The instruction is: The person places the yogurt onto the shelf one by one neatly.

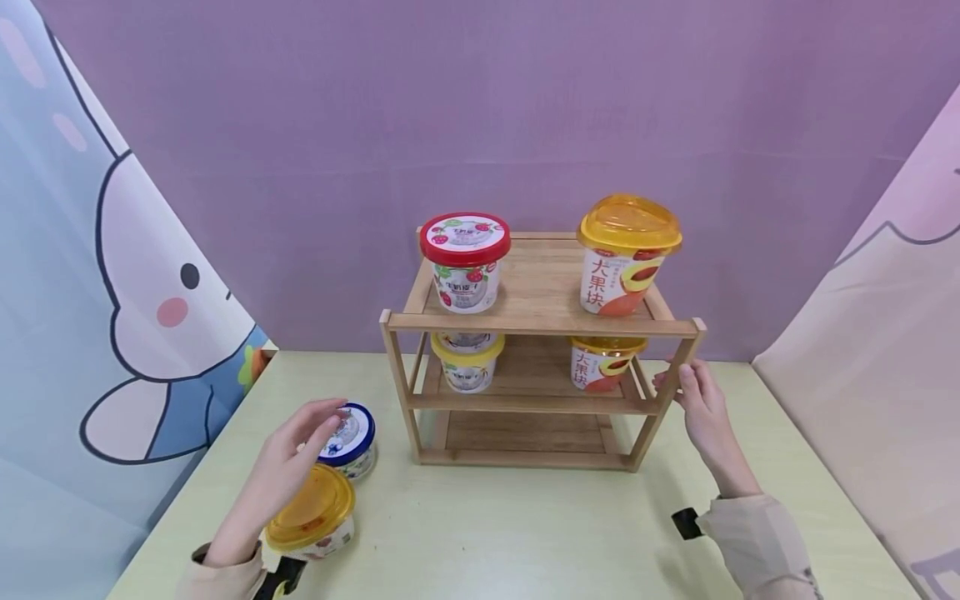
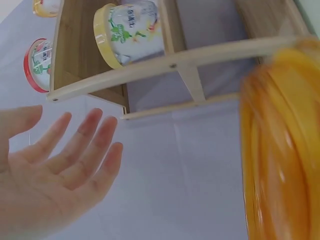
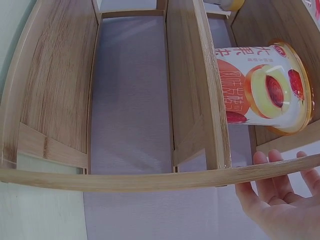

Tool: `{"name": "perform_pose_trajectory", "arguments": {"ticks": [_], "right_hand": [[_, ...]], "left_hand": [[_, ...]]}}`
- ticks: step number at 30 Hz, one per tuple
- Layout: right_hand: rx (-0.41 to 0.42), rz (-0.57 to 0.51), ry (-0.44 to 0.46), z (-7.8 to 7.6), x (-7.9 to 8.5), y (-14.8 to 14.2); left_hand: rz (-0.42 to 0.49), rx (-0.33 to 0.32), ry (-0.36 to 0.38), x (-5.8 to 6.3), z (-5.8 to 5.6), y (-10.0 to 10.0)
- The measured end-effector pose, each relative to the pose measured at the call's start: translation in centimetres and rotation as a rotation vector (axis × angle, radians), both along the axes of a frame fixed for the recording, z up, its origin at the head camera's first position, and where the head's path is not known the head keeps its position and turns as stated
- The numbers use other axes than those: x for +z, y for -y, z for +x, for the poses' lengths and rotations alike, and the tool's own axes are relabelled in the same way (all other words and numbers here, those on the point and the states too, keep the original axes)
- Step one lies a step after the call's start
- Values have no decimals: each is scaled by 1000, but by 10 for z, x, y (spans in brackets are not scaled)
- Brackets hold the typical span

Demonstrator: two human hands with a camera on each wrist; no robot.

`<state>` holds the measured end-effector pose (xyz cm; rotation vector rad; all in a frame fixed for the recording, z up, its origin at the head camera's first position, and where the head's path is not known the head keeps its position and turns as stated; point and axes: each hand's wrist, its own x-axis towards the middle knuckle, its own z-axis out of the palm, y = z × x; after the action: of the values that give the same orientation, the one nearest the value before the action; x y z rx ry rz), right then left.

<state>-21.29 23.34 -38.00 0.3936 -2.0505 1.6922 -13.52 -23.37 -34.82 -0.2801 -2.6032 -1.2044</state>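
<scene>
Left hand [image 1: 287, 457], fingers spread, near blue-lidded cup [image 1: 362, 439] and orange-lidded tub [image 1: 324, 507], left of wooden rack [image 1: 543, 279]. Right hand [image 1: 705, 408] at right post [image 1: 680, 367], fingers reaching behind; cannot tell whether gripping.

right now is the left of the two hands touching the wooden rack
Apart: the head view shows tabletop between the left hand and wooden rack.

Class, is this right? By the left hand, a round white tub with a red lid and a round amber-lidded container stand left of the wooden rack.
The tub's lid isn't red: the head view shows a round white tub with a blue lid and a round amber-lidded container by the left hand, left of the wooden rack.
</scene>
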Motion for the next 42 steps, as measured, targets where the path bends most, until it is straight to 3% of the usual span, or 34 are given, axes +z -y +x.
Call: {"name": "perform_pose_trajectory", "arguments": {"ticks": [13, 22, 29, 42], "right_hand": [[-1, -15, -4, 0, 1, -1], [26, -52, 1, -1, -1, 1], [29, -52, -6, -1, -2, 2], [2, -25, 0, 0, -1, 1]], "left_hand": [[-243, 46, -11, -12, 17, 8], [-317, 72, 138, -26, 21, 21], [-362, 82, 128, -41, 25, 28], [-399, 42, 252, -61, 30, 38]]}}
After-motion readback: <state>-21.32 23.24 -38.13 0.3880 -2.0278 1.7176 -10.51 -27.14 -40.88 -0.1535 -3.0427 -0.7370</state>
